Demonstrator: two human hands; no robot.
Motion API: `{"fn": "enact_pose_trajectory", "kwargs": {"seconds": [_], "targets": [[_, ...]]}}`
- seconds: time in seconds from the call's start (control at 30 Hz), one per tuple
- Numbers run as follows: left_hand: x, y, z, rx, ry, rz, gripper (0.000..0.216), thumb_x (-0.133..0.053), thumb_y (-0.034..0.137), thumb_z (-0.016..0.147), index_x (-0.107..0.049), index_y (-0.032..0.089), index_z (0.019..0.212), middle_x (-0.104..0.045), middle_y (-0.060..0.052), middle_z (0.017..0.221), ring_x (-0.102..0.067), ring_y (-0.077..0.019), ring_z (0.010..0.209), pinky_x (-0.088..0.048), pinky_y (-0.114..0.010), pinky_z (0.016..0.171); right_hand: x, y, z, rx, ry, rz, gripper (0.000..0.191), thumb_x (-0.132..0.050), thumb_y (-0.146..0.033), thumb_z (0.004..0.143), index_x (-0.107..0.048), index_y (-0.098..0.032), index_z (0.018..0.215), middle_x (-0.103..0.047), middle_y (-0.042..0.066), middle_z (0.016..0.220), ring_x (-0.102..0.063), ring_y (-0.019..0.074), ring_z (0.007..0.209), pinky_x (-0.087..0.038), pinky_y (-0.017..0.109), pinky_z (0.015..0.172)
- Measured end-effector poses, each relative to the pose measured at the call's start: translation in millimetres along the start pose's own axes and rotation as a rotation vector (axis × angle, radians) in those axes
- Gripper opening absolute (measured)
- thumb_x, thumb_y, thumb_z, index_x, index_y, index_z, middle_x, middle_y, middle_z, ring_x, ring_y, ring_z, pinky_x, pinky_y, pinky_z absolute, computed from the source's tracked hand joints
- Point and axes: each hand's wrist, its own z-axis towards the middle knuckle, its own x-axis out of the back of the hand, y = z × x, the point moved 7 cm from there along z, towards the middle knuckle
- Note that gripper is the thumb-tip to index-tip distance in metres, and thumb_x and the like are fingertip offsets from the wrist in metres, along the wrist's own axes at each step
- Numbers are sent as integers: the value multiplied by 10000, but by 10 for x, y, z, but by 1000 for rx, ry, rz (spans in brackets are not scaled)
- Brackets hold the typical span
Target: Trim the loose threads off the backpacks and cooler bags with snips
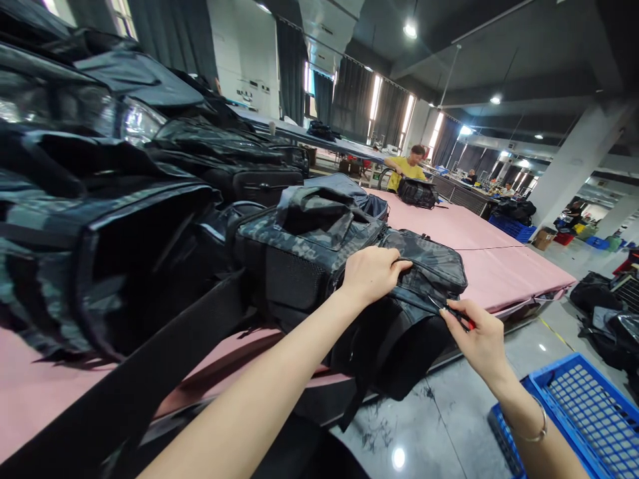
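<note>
A black and dark camouflage backpack (429, 256) lies in front of me at the edge of the pink-covered table. On its upper side my left hand (372, 274) is closed, fingers pinching the fabric along a seam. My right hand (479, 336) is closed around a pair of thread snips (470, 324) with red on the handle. Their thin, pointed metal tip rests close to the bag's edge, near the seam; whether it touches the fabric I cannot tell. Part of the snips is hidden by my fingers. A wide black strap (200, 346) runs from the bag toward me.
More dark bags (150, 219) are piled on the left of the pink tabletop (479, 253). A blue plastic crate (589, 412) stands on the floor at lower right, with black bags (609, 319) beyond. Across the table a person in yellow (402, 169) handles another backpack (418, 191).
</note>
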Motion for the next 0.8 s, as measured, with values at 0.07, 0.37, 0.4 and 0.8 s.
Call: {"fn": "enact_pose_trajectory", "kwargs": {"seconds": [0.07,0.37,0.4,0.8], "targets": [[4,3,-8,-5,7,0,387,-376,446,871,-616,191,707,-670,-60,744,-612,-206,760,-363,-267,563,-12,-19,12,10,1,-5,157,-572,-341,808,-621,-200,856,-692,24,813,-642,133,696,-506,209,582],[13,30,-54,-20,32,2,390,-379,445,873,-615,186,702,-656,-64,705,-605,-206,737,-376,-272,580,-36,-87,-1,87,12,-94,148,-569,-329,816,-629,-202,861,-700,29,813,-644,135,639,-497,227,590],[13,33,-58,-22,33,0,390,-379,444,873,-615,185,701,-656,-66,706,-605,-207,737,-377,-273,581,-37,-87,2,87,10,-91,145,-569,-331,814,-630,-204,852,-701,32,812,-645,138,641,-499,231,594],[1,40,-78,-39,60,1,388,-388,446,870,-601,187,675,-650,-60,692,-595,-206,723,-367,-280,573,4,-31,-48,27,-6,-30,162,-568,-341,809,-614,-196,865,-689,27,788,-633,125,644,-493,212,559]]}}
